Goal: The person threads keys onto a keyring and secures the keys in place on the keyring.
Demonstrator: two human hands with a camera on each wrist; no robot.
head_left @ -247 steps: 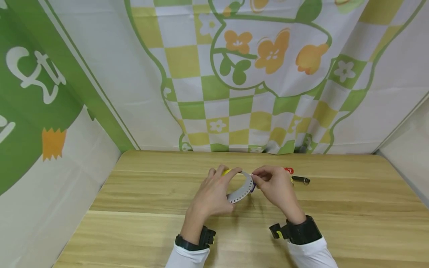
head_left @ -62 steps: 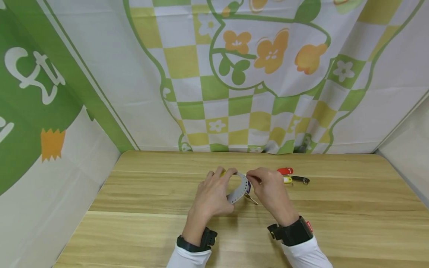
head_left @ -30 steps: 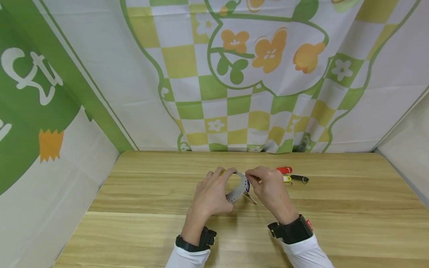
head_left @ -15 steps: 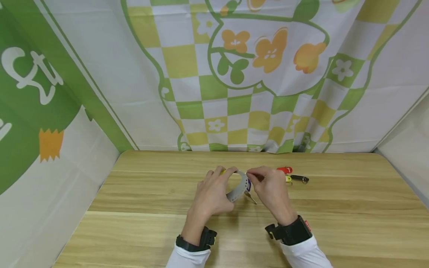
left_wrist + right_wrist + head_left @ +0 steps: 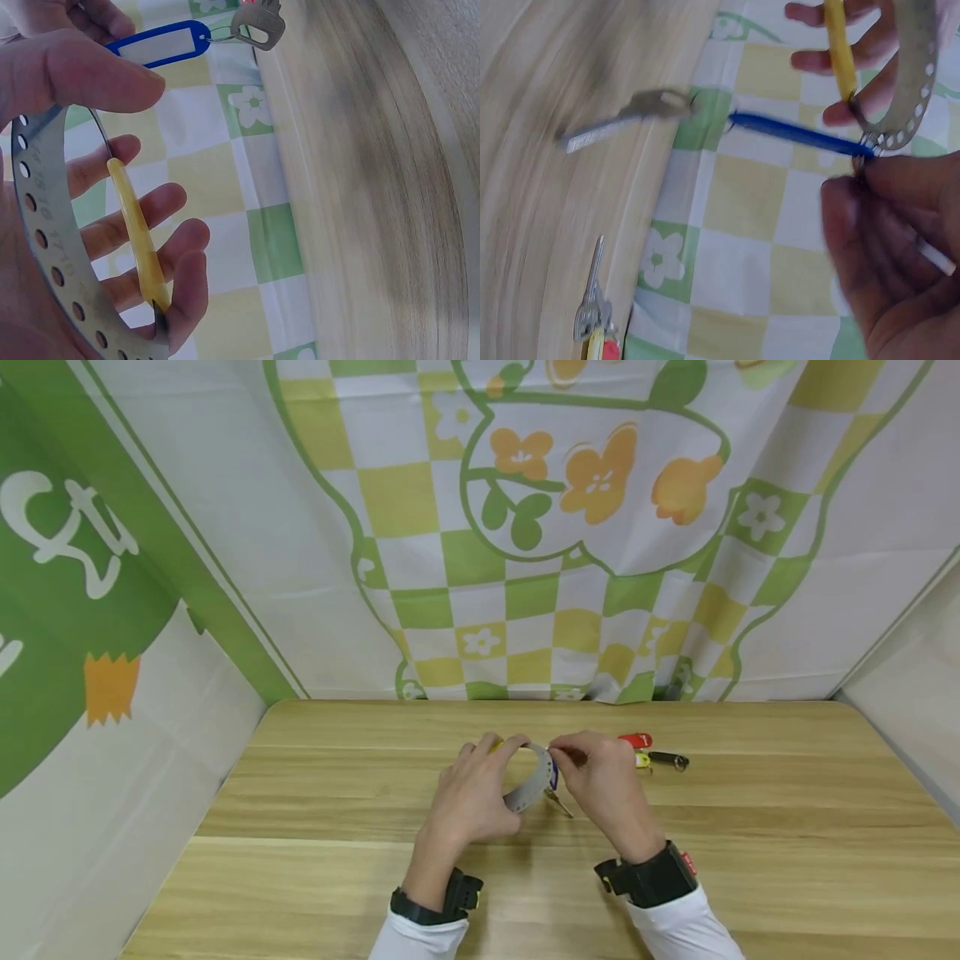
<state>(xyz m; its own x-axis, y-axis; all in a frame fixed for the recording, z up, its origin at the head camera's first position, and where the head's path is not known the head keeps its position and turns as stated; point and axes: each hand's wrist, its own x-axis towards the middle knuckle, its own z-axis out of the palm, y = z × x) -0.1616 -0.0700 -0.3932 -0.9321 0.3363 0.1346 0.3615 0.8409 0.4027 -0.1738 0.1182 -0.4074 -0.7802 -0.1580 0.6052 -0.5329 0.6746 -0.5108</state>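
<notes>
My left hand [image 5: 471,789] grips a large curved metal key ring [image 5: 46,232], a flat band with numbered holes along its edge. Its yellow handle [image 5: 135,232] lies against the curled fingers in the left wrist view. At the holes, the thumb and fingertips of my right hand [image 5: 609,793] pinch the end of a blue key tag [image 5: 802,135] by small metal loops. From the tag's other end a silver key [image 5: 634,116] dangles over the table. The pinched loops are partly hidden by the fingertips, so I cannot tell whether they pass through a hole.
On the wooden table [image 5: 315,785], right of my right hand, lie a red key tag [image 5: 637,740], a yellow key tag [image 5: 642,761] and a black key tag [image 5: 666,758]. A patterned curtain [image 5: 480,610] stands behind the far edge.
Since the oldest frame my right hand has shifted slightly left, and the dangling key and the yellow tag show more. Over the last second both hands have stayed almost in place.
</notes>
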